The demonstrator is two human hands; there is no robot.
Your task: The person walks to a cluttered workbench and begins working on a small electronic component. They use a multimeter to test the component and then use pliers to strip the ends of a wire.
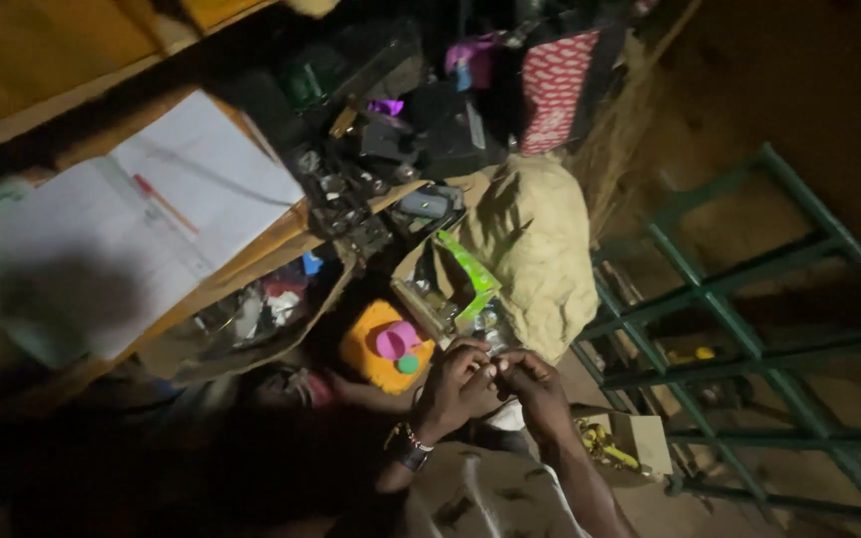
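My left hand point(455, 387) and my right hand point(533, 384) meet low in the middle of the head view, fingertips pressed together over something small that I cannot make out. A beaded band and a dark watch point(407, 445) circle the left wrist. Just above the hands sits an open cardboard box point(437, 299) of small metal parts with a green strip point(470, 269) lying across it. An orange container point(376, 351) with a pink cap point(395, 340) stands left of the hands.
A wooden table edge carries an open ledger with a red pen point(132, 224). Dark tools and parts point(371, 149) crowd the top middle. A tan cloth sack point(540, 249) lies right of the box, and a green metal frame point(749, 339) stands at right. A small carton point(630, 438) sits by my right forearm.
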